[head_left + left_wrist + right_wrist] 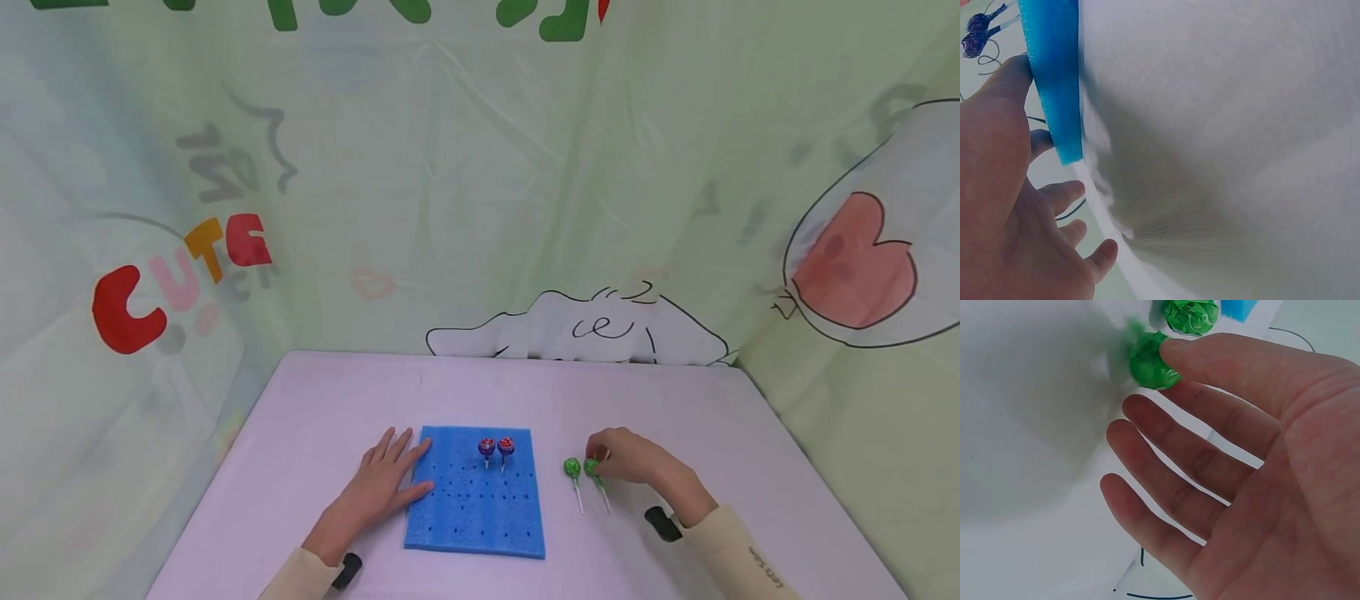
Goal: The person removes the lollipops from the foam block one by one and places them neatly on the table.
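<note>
My left hand (378,482) lies spread at the left edge of a blue foam board (457,521), thumb and index fingertip on it. Rows of small holes mark the board. Two lollipops in purple-red wrappers stand upright near its top, a left one (487,447) and a right one (506,447). To the right of the board, my right hand (630,457) pinches the head of a green lollipop (1150,362) between thumb and index finger, its other fingers extended. A second green lollipop (572,467) lies just left of it, stick toward me.
Everything is on a pale table (360,383). A printed curtain (480,183) hangs behind and at both sides. Each wrist wears a small black device, one on the left (347,571) and one on the right (663,524).
</note>
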Demonstrator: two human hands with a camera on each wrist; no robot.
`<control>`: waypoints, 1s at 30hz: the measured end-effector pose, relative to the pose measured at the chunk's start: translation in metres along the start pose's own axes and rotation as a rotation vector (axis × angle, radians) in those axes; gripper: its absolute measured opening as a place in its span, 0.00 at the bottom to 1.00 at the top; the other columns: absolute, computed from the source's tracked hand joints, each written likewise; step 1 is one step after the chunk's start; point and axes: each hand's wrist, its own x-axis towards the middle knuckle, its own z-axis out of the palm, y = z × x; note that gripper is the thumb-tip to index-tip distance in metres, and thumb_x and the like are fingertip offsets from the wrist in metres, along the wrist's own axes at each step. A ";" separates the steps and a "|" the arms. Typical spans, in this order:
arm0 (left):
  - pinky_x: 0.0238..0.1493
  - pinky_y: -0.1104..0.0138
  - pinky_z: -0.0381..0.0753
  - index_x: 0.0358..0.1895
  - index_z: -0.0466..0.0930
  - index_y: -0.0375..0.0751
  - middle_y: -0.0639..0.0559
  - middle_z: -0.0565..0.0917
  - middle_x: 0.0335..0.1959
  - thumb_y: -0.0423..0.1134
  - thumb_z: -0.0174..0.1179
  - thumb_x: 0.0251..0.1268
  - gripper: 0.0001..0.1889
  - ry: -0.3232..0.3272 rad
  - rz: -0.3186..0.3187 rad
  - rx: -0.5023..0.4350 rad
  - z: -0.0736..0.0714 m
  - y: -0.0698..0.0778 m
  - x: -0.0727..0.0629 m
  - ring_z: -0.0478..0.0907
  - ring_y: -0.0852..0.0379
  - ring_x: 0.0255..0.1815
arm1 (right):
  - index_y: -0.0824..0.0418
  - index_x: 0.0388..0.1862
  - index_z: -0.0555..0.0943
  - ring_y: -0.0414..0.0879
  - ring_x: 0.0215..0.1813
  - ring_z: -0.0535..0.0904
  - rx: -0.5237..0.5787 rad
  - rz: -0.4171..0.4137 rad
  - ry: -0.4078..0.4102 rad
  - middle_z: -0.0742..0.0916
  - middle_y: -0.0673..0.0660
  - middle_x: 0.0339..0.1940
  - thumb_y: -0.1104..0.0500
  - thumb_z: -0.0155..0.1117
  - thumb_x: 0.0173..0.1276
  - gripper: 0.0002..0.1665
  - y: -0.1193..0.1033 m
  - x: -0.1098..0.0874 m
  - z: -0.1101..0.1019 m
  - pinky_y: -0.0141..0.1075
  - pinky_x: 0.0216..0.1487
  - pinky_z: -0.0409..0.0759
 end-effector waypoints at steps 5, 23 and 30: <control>0.76 0.36 0.53 0.79 0.60 0.54 0.42 0.56 0.82 0.66 0.54 0.69 0.39 -0.002 0.003 0.001 0.000 -0.001 0.001 0.43 0.34 0.83 | 0.63 0.41 0.85 0.45 0.38 0.79 0.001 -0.016 0.006 0.87 0.55 0.37 0.67 0.69 0.64 0.07 0.001 -0.001 -0.001 0.43 0.42 0.83; 0.74 0.35 0.54 0.78 0.62 0.52 0.40 0.57 0.81 0.65 0.55 0.69 0.39 0.000 0.013 -0.014 -0.002 0.001 0.002 0.45 0.33 0.83 | 0.64 0.47 0.84 0.49 0.44 0.81 -0.040 -0.003 0.048 0.87 0.58 0.43 0.64 0.70 0.64 0.12 -0.005 -0.003 -0.003 0.47 0.46 0.84; 0.74 0.34 0.54 0.78 0.62 0.51 0.39 0.57 0.81 0.65 0.56 0.69 0.39 -0.007 0.013 -0.017 -0.003 0.001 0.002 0.45 0.33 0.82 | 0.64 0.48 0.84 0.51 0.46 0.82 -0.083 -0.038 0.092 0.87 0.59 0.45 0.62 0.71 0.64 0.14 -0.023 -0.005 -0.006 0.47 0.49 0.85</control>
